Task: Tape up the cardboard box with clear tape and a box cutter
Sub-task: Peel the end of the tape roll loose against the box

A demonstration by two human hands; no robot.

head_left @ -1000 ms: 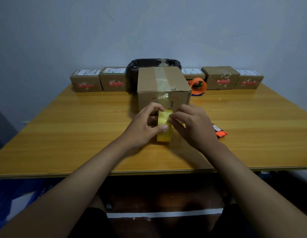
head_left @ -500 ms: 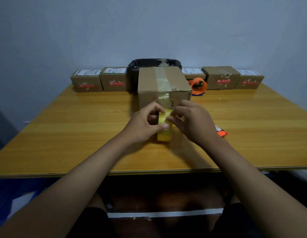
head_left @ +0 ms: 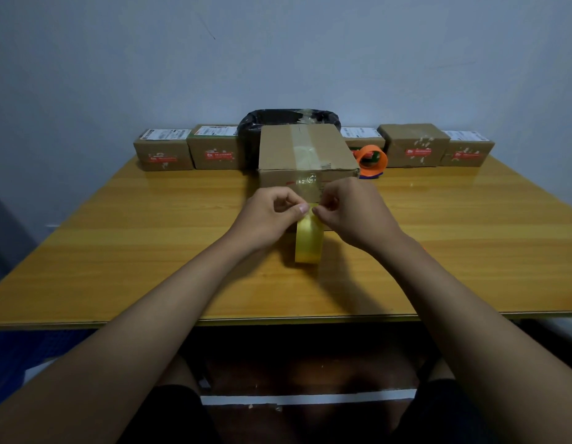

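Both our hands pinch the top of the tape roll (head_left: 307, 243), left hand (head_left: 268, 219) and right hand (head_left: 355, 213) closed on it. It stands on edge mid-bench (head_left: 118, 251), just before the cardboard box (head_left: 305, 152).

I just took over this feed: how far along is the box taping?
Done: one tape strip already runs along the cardboard box top and down its front. In hand: left hand and right hand pinch at the tape roll, apparently finding its end. Left: pull, stick and cut a new strip; no cutter is visible.
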